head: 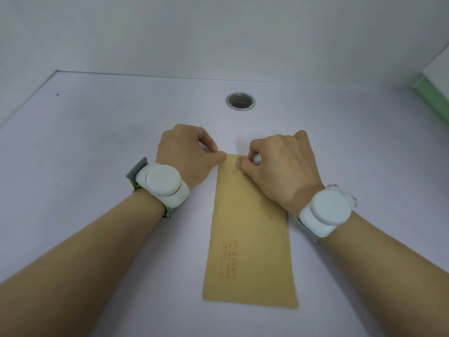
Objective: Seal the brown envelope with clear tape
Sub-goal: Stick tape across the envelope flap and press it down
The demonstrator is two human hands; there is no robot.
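Note:
A long brown envelope [247, 239] lies flat on the white table, its far end between my hands. My left hand [187, 156] pinches the envelope's far left corner with thumb and forefinger. My right hand [281, 164] is curled over the far right part of the envelope, fingertips pressing near its top edge. A small whitish object [257, 158], perhaps a tape roll, shows inside the right fingers. A faint strip of clear tape seems to lie at the top edge, but I cannot tell for sure.
A round metal cable grommet [240, 101] sits in the white table [97, 142] beyond my hands. Walls close the desk at the back and left; a green-edged partition [432, 93] stands at the right. White bands wrap both wrists.

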